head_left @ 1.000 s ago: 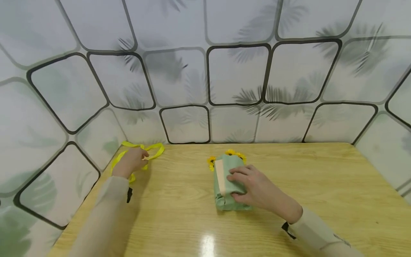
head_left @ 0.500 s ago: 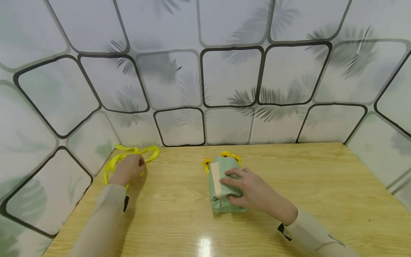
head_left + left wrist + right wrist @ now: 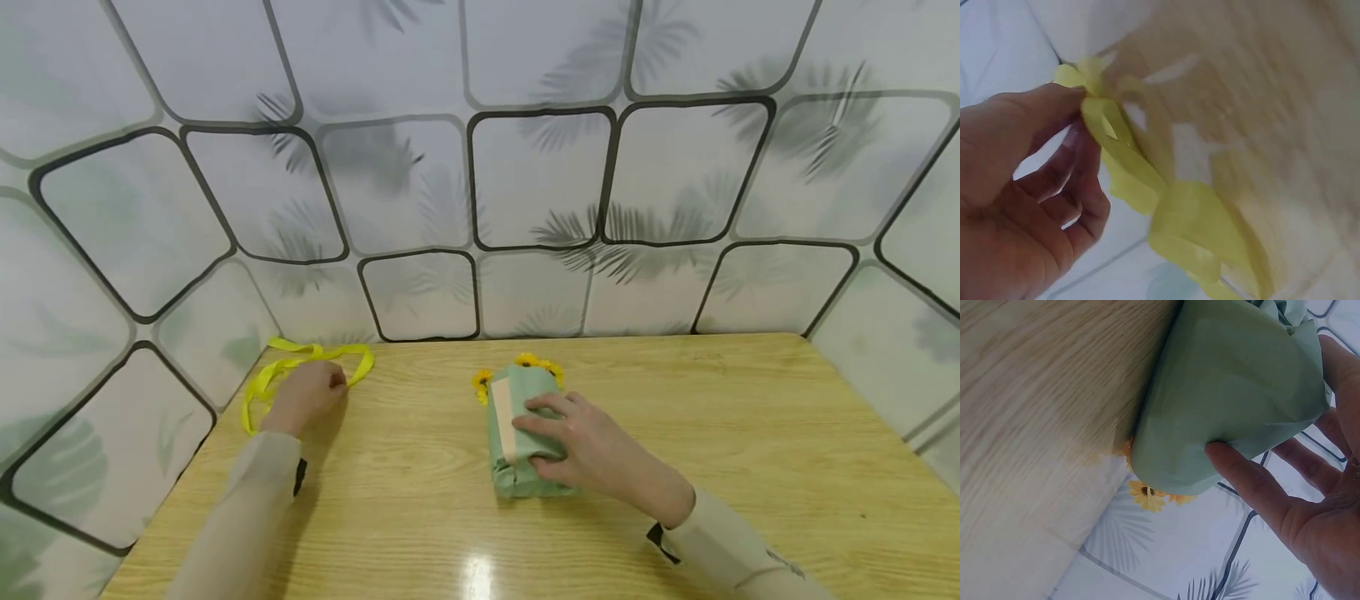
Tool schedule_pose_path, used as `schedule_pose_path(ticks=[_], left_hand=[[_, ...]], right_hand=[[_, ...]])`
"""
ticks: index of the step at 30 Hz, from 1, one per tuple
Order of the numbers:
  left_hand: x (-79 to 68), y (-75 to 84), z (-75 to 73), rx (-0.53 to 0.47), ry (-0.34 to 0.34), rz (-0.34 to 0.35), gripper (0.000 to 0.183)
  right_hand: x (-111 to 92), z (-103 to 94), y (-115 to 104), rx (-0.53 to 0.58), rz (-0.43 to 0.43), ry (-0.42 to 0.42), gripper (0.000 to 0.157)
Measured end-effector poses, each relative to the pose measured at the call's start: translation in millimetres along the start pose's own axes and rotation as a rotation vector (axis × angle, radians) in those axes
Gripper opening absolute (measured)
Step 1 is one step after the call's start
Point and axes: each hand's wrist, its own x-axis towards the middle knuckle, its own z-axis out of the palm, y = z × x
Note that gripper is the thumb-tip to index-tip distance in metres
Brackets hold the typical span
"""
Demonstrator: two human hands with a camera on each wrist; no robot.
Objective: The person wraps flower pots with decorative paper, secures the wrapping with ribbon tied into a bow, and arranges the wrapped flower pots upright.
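Bent over the table's far left corner, my left hand (image 3: 306,396) pinches a yellow ribbon (image 3: 257,392) between thumb and fingertips. The left wrist view shows the ribbon (image 3: 1188,215) hanging in loops from the pinch, with the other fingers loosely curled. At the middle of the table lies a small sunflower bouquet (image 3: 534,385) wrapped in pale green paper with a cream strip. My right hand (image 3: 592,442) holds it from the right, thumb at its near side and fingers over its top. Yellow sunflowers (image 3: 1146,495) stick out of the far end of the paper.
The wood-grain table (image 3: 420,533) meets a wall (image 3: 540,292) patterned with rounded squares and palm leaves at its back edge. The same pattern covers the sides at left and right. Part of the ribbon lies along the left rear edge.
My left fingers have closed on the ribbon, and the hand has moved slightly. The right hand stays on the bouquet. The head view has shifted a little.
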Motion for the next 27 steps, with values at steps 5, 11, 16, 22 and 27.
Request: schedule_pose_path(ticks=[5,11,16,22,27], left_hand=[[6.5,20.2,0.3,-0.263,0.12,0.011,0.016],[10.9,65.0,-8.6,-0.489,0.334,0.045,0.012],[14.6,97.6,-10.9,-0.554,0.405,0.117,0.024],[22.1,106.8,-3.4,-0.403,0.358,0.199,0.018],[22.6,103.9,1.8,-0.333,0.337,0.196,0.016]], right_hand=[[-0.9,-0.6,-0.2,-0.009,0.005,-0.002,0.043],[-1.2,0.1,1.0,-0.018,0.004,0.016,0.042],[-0.9,-0.7,1.5,-0.002,0.018,-0.003,0.042],[0.1,-2.1,1.0,0.028,0.026,-0.021,0.042],[-1.3,-2.8,1.0,0.038,0.025,-0.029,0.041]])
